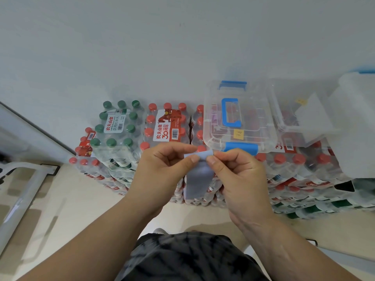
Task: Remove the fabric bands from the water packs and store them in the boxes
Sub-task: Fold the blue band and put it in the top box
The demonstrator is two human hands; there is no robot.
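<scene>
Both hands — left hand [162, 171], right hand [237, 175] — pinch a blue fabric band [197, 175].

Worn: one dark charcoal garment [188, 258], black streaked pattern, soft folds; kind of garment cannot be told. Either side of the garment, both forearms bare to the wrist; left hand [162, 169] and right hand [233, 175] bare

Far-right box [357, 122] blurred, cut off at right edge; yellow label [238, 134] writing, perhaps handwritten, illegible.
</scene>
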